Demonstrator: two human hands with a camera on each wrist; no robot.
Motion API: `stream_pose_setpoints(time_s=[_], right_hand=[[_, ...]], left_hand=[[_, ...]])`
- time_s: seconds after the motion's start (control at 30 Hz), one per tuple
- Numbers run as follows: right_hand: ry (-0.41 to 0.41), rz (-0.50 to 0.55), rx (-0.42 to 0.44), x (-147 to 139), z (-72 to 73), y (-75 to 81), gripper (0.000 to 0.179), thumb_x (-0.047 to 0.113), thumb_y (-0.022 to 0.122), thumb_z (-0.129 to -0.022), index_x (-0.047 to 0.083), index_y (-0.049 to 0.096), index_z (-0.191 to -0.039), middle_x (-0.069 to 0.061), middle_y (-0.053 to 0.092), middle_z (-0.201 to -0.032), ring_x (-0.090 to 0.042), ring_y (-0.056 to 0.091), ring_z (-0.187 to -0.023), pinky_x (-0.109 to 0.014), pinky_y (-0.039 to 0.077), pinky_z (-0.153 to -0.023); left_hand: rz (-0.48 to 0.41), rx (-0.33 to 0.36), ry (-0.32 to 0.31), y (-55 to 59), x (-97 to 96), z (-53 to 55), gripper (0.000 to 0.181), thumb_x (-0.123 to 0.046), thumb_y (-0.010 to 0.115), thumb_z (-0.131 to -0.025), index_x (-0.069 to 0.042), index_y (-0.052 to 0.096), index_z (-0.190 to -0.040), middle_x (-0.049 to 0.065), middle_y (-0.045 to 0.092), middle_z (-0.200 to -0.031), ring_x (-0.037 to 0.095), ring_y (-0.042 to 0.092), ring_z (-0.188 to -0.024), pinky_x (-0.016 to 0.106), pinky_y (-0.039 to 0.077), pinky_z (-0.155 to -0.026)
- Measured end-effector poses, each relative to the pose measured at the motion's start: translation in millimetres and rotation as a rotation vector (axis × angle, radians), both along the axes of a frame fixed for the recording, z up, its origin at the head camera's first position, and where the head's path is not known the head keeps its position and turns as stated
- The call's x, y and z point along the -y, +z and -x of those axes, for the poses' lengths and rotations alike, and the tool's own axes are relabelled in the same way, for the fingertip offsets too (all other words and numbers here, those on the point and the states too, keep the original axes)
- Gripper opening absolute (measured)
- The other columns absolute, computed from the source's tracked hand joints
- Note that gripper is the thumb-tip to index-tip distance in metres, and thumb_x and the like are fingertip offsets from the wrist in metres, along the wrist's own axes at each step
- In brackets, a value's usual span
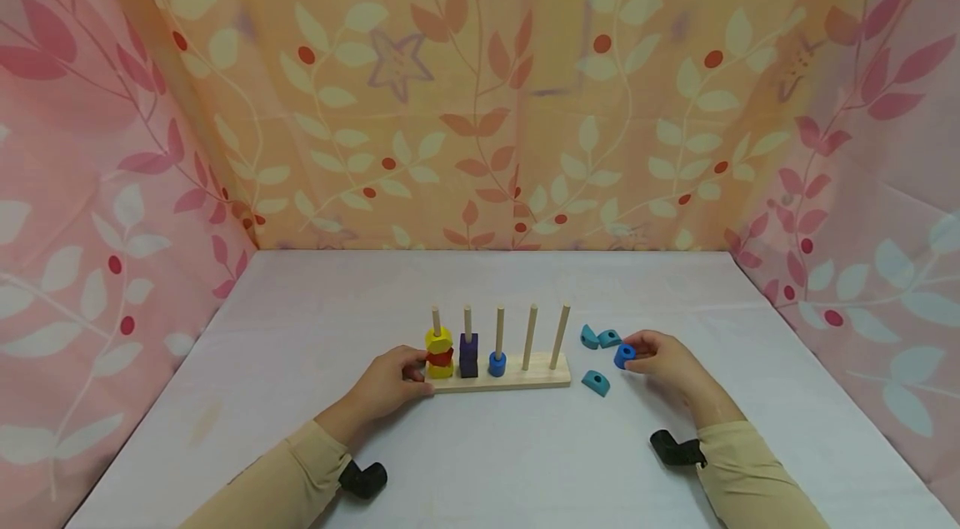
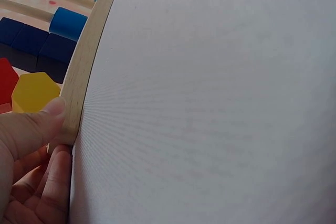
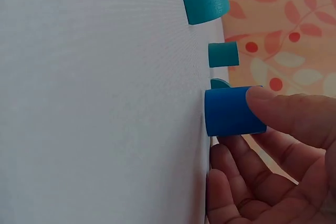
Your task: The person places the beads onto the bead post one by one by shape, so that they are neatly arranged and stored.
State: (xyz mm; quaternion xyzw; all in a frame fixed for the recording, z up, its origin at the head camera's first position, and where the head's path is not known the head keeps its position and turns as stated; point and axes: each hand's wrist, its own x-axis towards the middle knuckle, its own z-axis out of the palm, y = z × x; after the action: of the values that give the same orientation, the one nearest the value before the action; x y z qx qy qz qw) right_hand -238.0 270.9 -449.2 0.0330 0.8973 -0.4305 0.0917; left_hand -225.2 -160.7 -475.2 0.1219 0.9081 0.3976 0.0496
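The right hand (image 1: 663, 358) has a narrow grip, thumb and fingers pinching a blue ring (image 1: 622, 360) to the right of the wooden base (image 1: 525, 380), well in from the right edge of the desk (image 1: 480, 454). The left hand (image 1: 390, 383) grips the base's left end, thumb above and fingers at the end. That hold should serve well to steady the rack; light pressure ought to do, clear of the yellow pieces (image 1: 438, 339).

For the ring, a pinch on the curved side looks right, as it leaves the hole free. A level, straight lift would probably suit best, avoiding the teal pieces (image 1: 596, 383) nearby. The ring's hole faces up and its axis stands upright; it is about as tall as wide, so no side is clearly the long one. Whether its lower face touches the desk is hard to tell from the right wrist view. The base's long axis runs left to right, nearly parallel to the desk's far edge, its pegs (image 1: 529, 337) upright.
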Motion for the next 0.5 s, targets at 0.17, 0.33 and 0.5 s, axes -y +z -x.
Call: stream_pose_setpoints(time_s=[0.17,0.33,0.5], right_hand=[[0.016,-0.013,-0.007,-0.5,-0.5,-2.0,0.035,0.007,0.070,-0.079,-0.001,0.057,-0.110,-0.013,0.061,-0.101,-0.024,0.055,-0.092,-0.039,0.047,-0.080],[0.024,-0.013,-0.008,0.7,-0.7,-0.8,0.031,0.012,0.070,-0.080,0.001,0.059,-0.107,-0.011,0.061,-0.101,-0.023,0.054,-0.092,-0.039,0.046,-0.079],[0.000,-0.036,-0.014,1.6,-1.0,2.1,0.031,0.021,0.071,-0.079,0.003,0.061,-0.103,-0.008,0.061,-0.097,-0.022,0.053,-0.087,-0.033,0.045,-0.072]], left_hand=[[-0.007,0.005,0.001,1.9,-0.4,-0.9,0.048,-0.020,0.078,-0.072,-0.005,0.061,-0.114,-0.001,0.057,-0.093,0.010,0.053,-0.078,0.028,0.045,-0.072],[-0.005,0.006,0.004,1.9,-0.5,-0.7,0.048,-0.020,0.078,-0.072,-0.005,0.061,-0.114,-0.001,0.057,-0.092,0.010,0.052,-0.078,0.028,0.045,-0.073],[-0.010,0.006,0.005,-0.5,0.2,0.9,0.047,-0.021,0.077,-0.072,-0.005,0.061,-0.114,-0.002,0.057,-0.093,0.011,0.052,-0.078,0.028,0.045,-0.074]])
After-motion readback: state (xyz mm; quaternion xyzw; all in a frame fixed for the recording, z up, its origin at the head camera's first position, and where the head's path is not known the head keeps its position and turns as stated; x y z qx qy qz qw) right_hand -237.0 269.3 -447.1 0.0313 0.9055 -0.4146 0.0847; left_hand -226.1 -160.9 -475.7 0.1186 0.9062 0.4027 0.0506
